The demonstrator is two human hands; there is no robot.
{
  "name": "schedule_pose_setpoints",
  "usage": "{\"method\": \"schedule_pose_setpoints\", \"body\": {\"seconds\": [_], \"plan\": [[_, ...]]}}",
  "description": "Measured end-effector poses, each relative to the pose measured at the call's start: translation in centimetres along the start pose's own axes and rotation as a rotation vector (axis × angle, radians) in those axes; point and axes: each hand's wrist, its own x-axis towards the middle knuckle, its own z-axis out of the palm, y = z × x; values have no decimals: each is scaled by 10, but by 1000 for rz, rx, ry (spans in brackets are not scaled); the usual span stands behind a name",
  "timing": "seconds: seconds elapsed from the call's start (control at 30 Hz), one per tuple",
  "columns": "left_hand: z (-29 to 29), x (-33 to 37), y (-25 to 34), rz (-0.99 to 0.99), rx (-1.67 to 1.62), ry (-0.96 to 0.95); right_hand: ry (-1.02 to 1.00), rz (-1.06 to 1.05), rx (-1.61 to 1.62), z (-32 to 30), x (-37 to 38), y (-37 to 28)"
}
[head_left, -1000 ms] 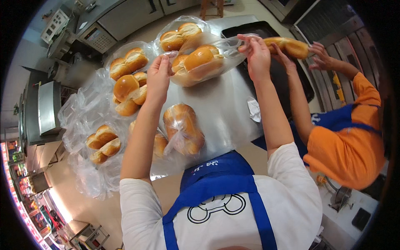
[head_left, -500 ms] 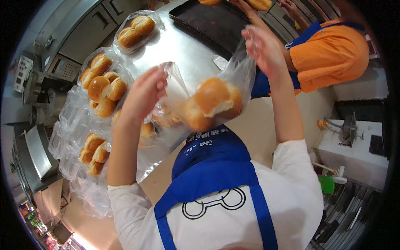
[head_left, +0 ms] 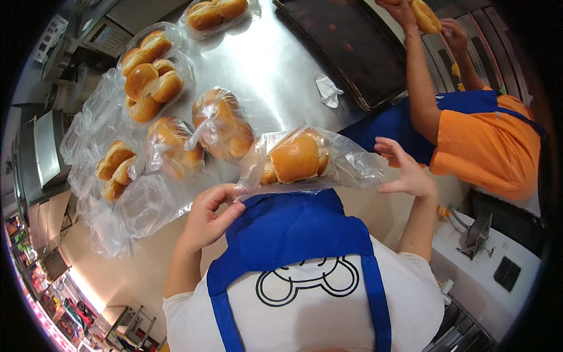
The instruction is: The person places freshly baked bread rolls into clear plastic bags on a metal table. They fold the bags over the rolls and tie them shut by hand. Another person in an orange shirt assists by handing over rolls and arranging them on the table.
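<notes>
A clear plastic bag of golden buns lies at the front edge of the metal table, close to my blue apron. My left hand is at the bag's left end, its curled fingers closed on the corner of the plastic. Beside the bag's loose right end, my right hand has its fingers spread and thumb apart, holding nothing. Just left of this bag sits a knotted bag of buns, and another bagged bun pack is next to that one.
More bagged buns and a heap of clear plastic bags cover the table's left side. A dark baking tray and a crumpled white paper are farther back. At right, a co-worker in an orange sleeve holds a long bun.
The bag of buns has come down from the air onto the table edge. Both my hands have lowered, and the right hand's fingers have spread. The view has shifted.
</notes>
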Motion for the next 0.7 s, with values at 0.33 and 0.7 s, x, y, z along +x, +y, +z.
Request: {"method": "schedule_pose_setpoints", "body": {"seconds": [0.33, 0.7], "plan": [[16, 2, -22, 731, 845, 196, 319, -440, -4, 112, 92, 62], [54, 115, -77, 507, 630, -26, 428, -322, 405, 129, 88, 56]]}}
